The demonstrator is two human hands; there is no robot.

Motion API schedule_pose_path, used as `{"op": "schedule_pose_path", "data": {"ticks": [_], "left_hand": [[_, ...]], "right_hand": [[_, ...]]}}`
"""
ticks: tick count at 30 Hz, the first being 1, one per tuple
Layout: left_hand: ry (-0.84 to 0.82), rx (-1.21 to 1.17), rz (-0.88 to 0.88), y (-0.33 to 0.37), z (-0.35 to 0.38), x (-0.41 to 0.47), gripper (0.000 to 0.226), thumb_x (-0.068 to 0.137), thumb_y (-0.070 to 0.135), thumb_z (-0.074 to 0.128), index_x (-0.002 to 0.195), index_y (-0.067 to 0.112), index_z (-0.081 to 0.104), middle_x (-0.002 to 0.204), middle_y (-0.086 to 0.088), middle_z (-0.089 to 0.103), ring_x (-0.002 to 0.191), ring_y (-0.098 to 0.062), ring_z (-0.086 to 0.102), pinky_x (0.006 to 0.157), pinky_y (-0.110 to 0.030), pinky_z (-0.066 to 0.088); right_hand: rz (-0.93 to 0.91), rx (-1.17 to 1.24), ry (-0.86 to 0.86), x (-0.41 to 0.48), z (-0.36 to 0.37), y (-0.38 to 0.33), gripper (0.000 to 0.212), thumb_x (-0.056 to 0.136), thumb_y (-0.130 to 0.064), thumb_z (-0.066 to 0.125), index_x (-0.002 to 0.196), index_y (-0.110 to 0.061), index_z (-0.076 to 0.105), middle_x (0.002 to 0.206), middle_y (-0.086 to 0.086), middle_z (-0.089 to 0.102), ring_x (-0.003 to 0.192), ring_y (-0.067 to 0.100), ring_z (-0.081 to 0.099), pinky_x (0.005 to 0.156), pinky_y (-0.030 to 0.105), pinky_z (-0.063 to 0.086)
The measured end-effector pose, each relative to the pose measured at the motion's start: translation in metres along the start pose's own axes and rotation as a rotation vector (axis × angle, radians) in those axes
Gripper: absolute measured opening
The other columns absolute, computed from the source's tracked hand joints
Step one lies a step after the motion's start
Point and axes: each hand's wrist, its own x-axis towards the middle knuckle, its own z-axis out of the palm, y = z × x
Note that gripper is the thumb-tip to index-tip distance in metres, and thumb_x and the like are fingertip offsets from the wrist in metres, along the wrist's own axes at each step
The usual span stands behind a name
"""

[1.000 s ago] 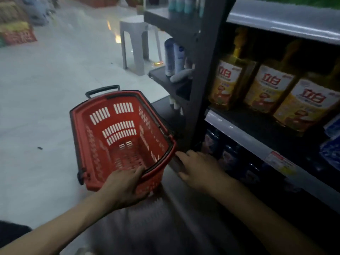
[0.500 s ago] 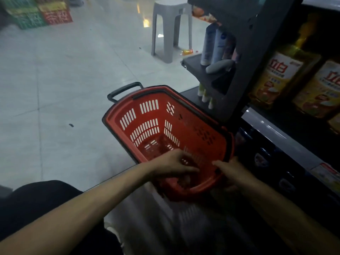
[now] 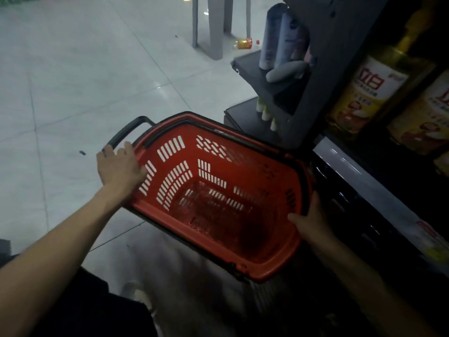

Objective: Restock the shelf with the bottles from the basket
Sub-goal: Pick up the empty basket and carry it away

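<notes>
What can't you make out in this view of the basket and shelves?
Head view:
- Lower-shelf stock: too dark to identify.
- Left hand on the basket rim: its own back hides whether the fingers curl.
- Grey stool: cut off by the top edge.
- Yellow bottles: rightmost cut off by the right edge.
</notes>
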Motion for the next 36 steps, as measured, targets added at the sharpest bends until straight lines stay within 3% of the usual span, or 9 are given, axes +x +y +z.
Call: {"op": "schedule_pose_path", "data": {"ticks": [4,7,13,17,20,22,28,32,36], "left_hand": [[0.038,-0.033,0.04,-0.011,0.004,0.018,0.05,0.08,0.042,0.072,0.113,0.009,0.056,0.097,-0.021,0.071,0.095,-0.042,0.065,0.09,-0.051,0.045],[0.011,-0.113,-0.089,-0.002,0.005,0.021,0.044,0.08,0.045,0.071,0.101,0.008,0.058,0.088,-0.02,0.07,0.085,-0.043,0.068,0.087,-0.05,0.046],[-0.175,-0.169,-0.221,0.004,-0.02,0.019,0.067,0.084,0.066,0.067,0.123,0.012,0.054,0.108,-0.023,0.07,0.104,-0.048,0.066,0.091,-0.053,0.05],[-0.288,-0.258,-0.311,-0.016,-0.015,-0.008,0.077,0.079,0.078,0.066,0.118,0.013,0.059,0.112,-0.026,0.07,0.108,-0.05,0.065,0.093,-0.055,0.049],[-0.389,-0.473,-0.44,-0.045,-0.003,-0.038,0.092,0.059,0.092,0.065,0.109,0.015,0.069,0.105,-0.019,0.074,0.099,-0.041,0.071,0.092,-0.055,0.057],[-0.39,-0.574,-0.513,-0.06,-0.001,-0.064,0.088,0.058,0.088,0.072,0.11,0.016,0.073,0.102,-0.014,0.077,0.094,-0.035,0.074,0.09,-0.055,0.059],[-0.429,-0.661,-0.657,-0.096,-0.016,-0.126,0.068,0.072,0.064,0.08,0.113,0.011,0.075,0.105,-0.016,0.077,0.093,-0.029,0.073,0.083,-0.043,0.059],[-0.363,-0.649,-0.735,-0.122,-0.066,-0.163,0.064,0.076,0.067,0.074,0.102,0.008,0.07,0.095,-0.021,0.075,0.089,-0.038,0.072,0.074,-0.047,0.054],[-0.425,-0.637,-0.7,-0.175,-0.157,-0.16,0.054,0.078,0.066,0.077,0.099,0.019,0.059,0.09,-0.017,0.074,0.087,-0.043,0.071,0.073,-0.048,0.056]], "right_hand": [[0.039,-0.058,-0.042,0.004,0.011,0.009,0.103,0.088,0.003,0.067,0.162,-0.021,0.0,0.161,0.016,0.031,0.143,0.035,0.039,0.115,0.045,0.033],[0.106,-0.077,0.005,0.006,0.018,0.015,0.103,0.088,-0.003,0.07,0.162,-0.023,0.001,0.162,0.017,0.029,0.144,0.038,0.037,0.116,0.049,0.032],[0.163,-0.196,0.039,-0.001,0.012,0.002,0.092,0.083,-0.006,0.074,0.158,-0.002,0.021,0.157,0.023,0.036,0.142,0.037,0.039,0.119,0.043,0.029],[0.096,-0.261,0.119,-0.013,0.008,-0.015,0.068,0.079,-0.002,0.069,0.141,-0.008,0.042,0.139,0.018,0.055,0.124,0.031,0.056,0.109,0.04,0.04],[0.05,-0.328,0.153,-0.028,0.01,-0.022,0.069,0.079,-0.006,0.067,0.142,-0.011,0.04,0.139,0.018,0.056,0.123,0.031,0.057,0.109,0.034,0.041],[0.055,-0.372,0.17,-0.037,0.011,-0.024,0.066,0.079,-0.005,0.066,0.141,-0.01,0.042,0.138,0.017,0.057,0.121,0.031,0.057,0.105,0.03,0.039],[0.01,-0.581,0.141,-0.064,0.02,-0.043,0.057,0.08,-0.02,0.064,0.134,-0.012,0.047,0.129,0.021,0.063,0.114,0.04,0.062,0.1,0.046,0.049],[-0.002,-0.768,0.101,-0.095,0.008,-0.102,0.046,0.09,-0.024,0.062,0.131,-0.011,0.047,0.116,0.029,0.066,0.1,0.047,0.066,0.089,0.05,0.053],[-0.046,-0.978,0.048,-0.126,-0.008,-0.224,0.037,0.093,-0.029,0.062,0.117,-0.003,0.052,0.103,0.037,0.064,0.093,0.052,0.064,0.082,0.053,0.052]]}}
